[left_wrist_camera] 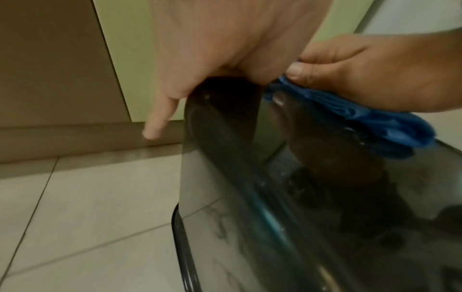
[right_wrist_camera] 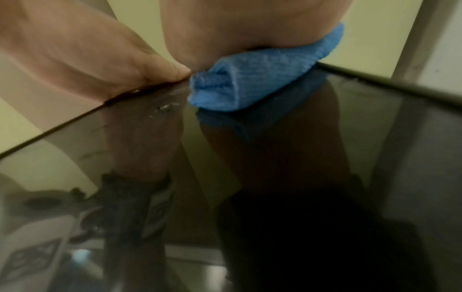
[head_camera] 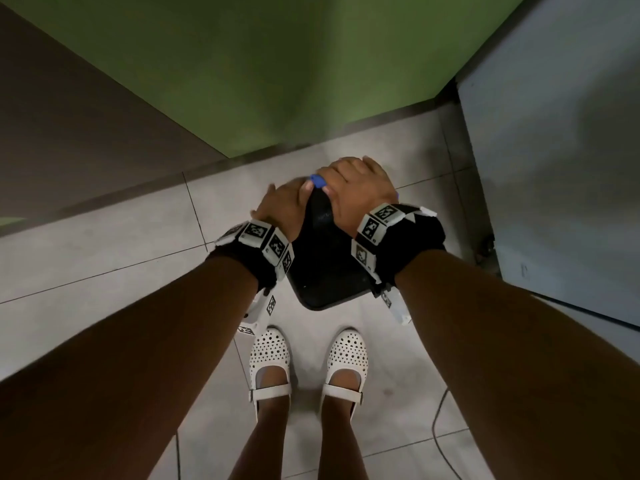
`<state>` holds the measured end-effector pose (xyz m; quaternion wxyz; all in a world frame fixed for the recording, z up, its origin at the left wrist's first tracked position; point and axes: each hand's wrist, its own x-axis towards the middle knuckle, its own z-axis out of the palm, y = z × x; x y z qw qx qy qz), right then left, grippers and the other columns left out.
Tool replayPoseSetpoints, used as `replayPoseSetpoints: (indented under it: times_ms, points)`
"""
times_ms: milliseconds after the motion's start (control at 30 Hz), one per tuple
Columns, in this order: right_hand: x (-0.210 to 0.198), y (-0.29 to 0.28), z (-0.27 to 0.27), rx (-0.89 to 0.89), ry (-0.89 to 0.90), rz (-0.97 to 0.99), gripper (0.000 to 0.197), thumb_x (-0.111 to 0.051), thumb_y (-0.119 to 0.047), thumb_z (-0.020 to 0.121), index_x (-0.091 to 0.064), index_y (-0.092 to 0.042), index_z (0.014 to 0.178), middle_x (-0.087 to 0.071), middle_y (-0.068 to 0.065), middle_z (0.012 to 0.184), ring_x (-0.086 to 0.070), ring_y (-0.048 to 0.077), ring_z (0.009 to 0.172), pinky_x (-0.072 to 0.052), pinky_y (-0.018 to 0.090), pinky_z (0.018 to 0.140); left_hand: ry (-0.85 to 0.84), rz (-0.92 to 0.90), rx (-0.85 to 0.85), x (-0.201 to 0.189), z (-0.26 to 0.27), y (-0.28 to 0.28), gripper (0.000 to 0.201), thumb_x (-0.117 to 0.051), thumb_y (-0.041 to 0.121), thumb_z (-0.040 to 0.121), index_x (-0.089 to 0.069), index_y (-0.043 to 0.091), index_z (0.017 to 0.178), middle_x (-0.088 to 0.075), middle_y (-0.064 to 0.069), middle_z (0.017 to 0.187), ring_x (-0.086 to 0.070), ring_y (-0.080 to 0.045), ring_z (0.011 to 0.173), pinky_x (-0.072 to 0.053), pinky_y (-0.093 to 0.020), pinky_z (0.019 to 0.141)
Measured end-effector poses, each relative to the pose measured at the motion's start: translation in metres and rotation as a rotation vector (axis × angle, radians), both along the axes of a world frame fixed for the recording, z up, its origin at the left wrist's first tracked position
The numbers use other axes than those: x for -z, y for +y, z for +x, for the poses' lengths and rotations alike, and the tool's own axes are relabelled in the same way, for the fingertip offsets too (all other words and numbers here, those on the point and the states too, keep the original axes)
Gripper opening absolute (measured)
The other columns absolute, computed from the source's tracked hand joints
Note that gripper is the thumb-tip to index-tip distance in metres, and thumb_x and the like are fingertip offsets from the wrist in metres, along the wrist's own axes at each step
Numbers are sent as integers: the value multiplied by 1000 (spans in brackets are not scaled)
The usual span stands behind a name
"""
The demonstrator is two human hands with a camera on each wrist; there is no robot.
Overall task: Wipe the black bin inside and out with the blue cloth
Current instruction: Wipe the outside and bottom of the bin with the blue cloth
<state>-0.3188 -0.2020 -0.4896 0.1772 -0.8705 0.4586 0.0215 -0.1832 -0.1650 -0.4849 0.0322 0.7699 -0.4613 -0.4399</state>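
White shoes (head_camera: 270,355) standing lower centre; wristbands (head_camera: 266,242) partly covering black bin (head_camera: 322,271). Left hand (head_camera: 282,206) clasping bin's far end; right hand (head_camera: 356,192) beside it, pressing pinched blue cloth (head_camera: 318,180) there.

floor (head_camera: 104,258): pale grey tiles
wall (head_camera: 242,64): green
panel (head_camera: 69,116): brown, left
shoes (head_camera: 270,355): white, perforated
cable (head_camera: 433,429): dark, on tiles

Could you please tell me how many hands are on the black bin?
2. The left hand holds the far edge of the black bin; the right hand, just beside it, presses the blue cloth onto it.
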Motion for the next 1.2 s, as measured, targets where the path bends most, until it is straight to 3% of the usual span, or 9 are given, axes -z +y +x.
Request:
replayPoseSetpoints:
  times_ms: [67,133,400,533,700,800,900,1133,1200]
  points:
    - [2,4,5,118,-2,-60,31,-47,-26,85,-62,-15,110,-67,6,103,-61,28,103,-41,43,101,40,-24,12,1,0,0,45,-22,36,100,-50,14,128,-57,-13,131,-50,-32,121,-35,-34,99]
    - [1,8,9,272,-45,-96,35,-40,-26,84,-65,-12,105,-69,8,94,-64,29,92,-50,43,91,34,-45,7,-1,1,2,43,-24,36,100,-54,15,123,-62,-14,123,-55,-32,113,-37,-31,92]
    - [0,72,-14,1005,-39,76,52,-22,-36,93,-52,-6,123,-63,16,111,-59,35,100,-45,41,88,73,-57,12,-2,4,2,43,-26,38,99,-56,16,122,-63,-12,122,-55,-31,114,-36,-29,95]
    - [-4,61,-6,1043,-10,91,52,-21,-34,93,-49,-5,125,-59,19,120,-53,36,115,-39,46,100,65,-93,30,3,3,6,41,-25,39,99,-56,22,121,-65,-10,118,-57,-30,110,-38,-31,93]
    - [-10,12,25,600,16,233,48,-31,-23,97,-25,-13,143,-29,10,151,-13,27,144,-10,49,116,111,-78,40,4,3,6,38,-27,38,99,-55,24,120,-65,-9,118,-58,-29,108,-39,-29,90]
    - [-6,11,26,523,11,142,47,-25,-27,95,-37,-11,137,-42,11,143,-26,28,140,-20,49,115,124,-58,-22,1,1,6,38,-29,38,99,-57,23,119,-66,-8,117,-58,-27,108,-36,-23,86]
    - [1,38,-2,735,-51,78,48,-29,-32,96,-37,-11,138,-48,13,138,-42,30,129,-35,46,107,113,-46,-73,-4,-2,6,40,-31,39,98,-55,21,124,-62,-9,125,-54,-27,116,-32,-21,91]
    - [4,105,-11,1435,-215,73,53,-30,-31,92,-38,-4,137,-46,22,135,-45,39,121,-35,43,103,111,-29,-105,-7,-4,6,42,-30,40,98,-53,20,127,-60,-11,129,-52,-30,120,-35,-28,101]
    - [5,90,-14,1480,-219,120,46,-35,-26,96,-37,-6,138,-44,20,136,-43,37,121,-34,39,100,117,-25,-124,-8,-6,6,43,-29,38,99,-52,19,129,-58,-10,132,-50,-29,123,-33,-27,102]
